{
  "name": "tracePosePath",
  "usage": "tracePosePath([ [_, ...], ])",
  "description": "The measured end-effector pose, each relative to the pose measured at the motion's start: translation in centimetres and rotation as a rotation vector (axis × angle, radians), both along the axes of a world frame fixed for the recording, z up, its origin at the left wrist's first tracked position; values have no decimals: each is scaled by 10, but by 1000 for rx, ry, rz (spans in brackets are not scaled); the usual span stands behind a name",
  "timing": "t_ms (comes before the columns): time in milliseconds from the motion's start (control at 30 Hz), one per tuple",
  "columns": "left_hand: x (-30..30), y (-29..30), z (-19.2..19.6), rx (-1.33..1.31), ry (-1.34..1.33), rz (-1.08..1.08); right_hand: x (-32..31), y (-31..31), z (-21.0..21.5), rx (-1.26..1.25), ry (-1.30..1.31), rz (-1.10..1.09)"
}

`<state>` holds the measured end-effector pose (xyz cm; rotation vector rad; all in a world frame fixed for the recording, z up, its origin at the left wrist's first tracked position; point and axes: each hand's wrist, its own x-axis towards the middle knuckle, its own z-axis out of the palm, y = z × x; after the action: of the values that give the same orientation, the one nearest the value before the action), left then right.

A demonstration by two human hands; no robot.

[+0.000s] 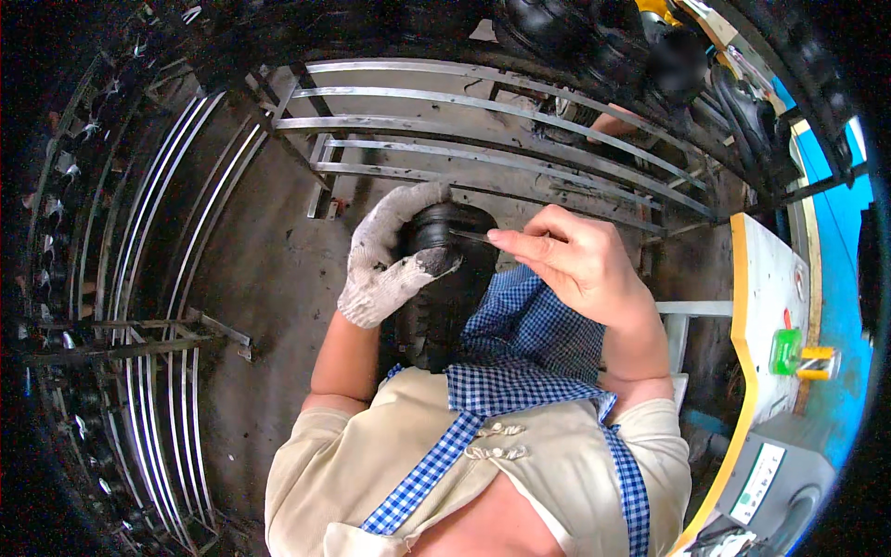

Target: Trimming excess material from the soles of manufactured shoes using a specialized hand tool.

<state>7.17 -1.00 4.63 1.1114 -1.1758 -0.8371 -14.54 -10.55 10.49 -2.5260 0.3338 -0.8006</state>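
Observation:
My left hand [385, 251], in a whitish knitted glove with a dark-smudged thumb, is wrapped round a glossy black rubbery piece [436, 223]. The piece is rounded with ridges across its top; its exact kind I cannot make out. My bare right hand [585, 260] comes in from the right, thumb and fingers pinched on a thin dark tool [471, 236]. Its tip lies against the upper surface of the black piece. Below my hands, a blue checked apron [548, 325] covers my lap.
Metal rail racks [399, 121] stand ahead, and more rails [153, 408] run along the left. Black glossy items crowd the upper right. At my right is a white table [766, 269] with a yellow edge, a green container [785, 352] and a grey machine [784, 483]. Another person's arm [614, 123] shows beyond the rack.

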Motion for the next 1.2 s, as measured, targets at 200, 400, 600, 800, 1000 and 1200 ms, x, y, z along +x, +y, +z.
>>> tracePosePath([
  [200,-5,1,3,15,22,-18,-3,3,9,-115,67,-53],
  [400,-3,-2,1,35,-20,15,-12,2,18,-141,123,-128],
  [600,-5,-5,-1,71,21,-25,0,6,20,-251,115,-166],
  [800,2,-3,4,53,62,13,-10,-6,-12,-24,-58,-183],
  [1000,51,-29,-20,-162,396,465,-23,-5,-98,263,129,-209],
  [1200,63,-40,-31,22,1002,610,-20,26,-131,280,277,-285],
])
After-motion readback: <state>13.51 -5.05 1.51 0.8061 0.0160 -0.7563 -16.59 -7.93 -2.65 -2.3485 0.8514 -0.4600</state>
